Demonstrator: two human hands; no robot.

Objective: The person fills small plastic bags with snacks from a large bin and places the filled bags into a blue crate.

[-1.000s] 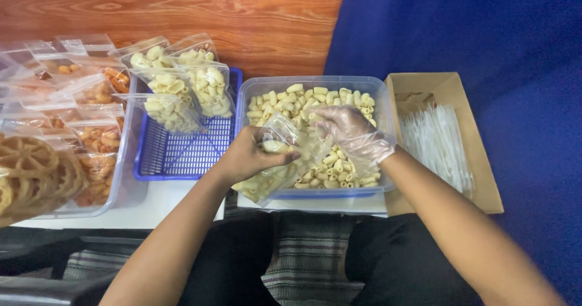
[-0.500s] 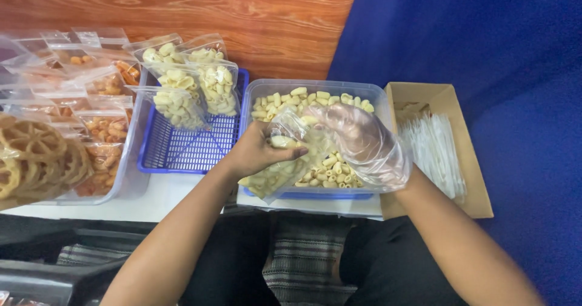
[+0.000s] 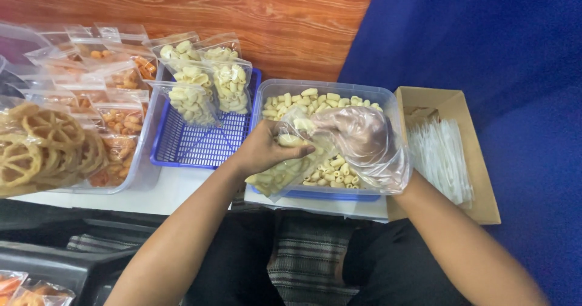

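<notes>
- The left hand (image 3: 262, 151) grips a clear bag (image 3: 295, 154) of pale pasta, thumb on top and fingers curled under, clamped near the bag's upper end.
- The bag hangs over the near left part of the clear tub (image 3: 388, 103). Its long axis slants from its open mouth, up and right of the left fingers, down to its filled bottom, below them and toward the person.
- The right hand (image 3: 364, 139), in a loose clear glove, sits at the bag's mouth, just right of the left fingers. Its fingers are bunched together at the opening; whether they pinch pasta cannot be told through the glove.
- Loose pasta (image 3: 330, 169) fills the tub under both hands.
- Left of the left hand stands a blue basket (image 3: 194, 148) with filled bags (image 3: 203, 84).
- Right of the right hand lies a box (image 3: 479, 203) of empty bags.
</notes>
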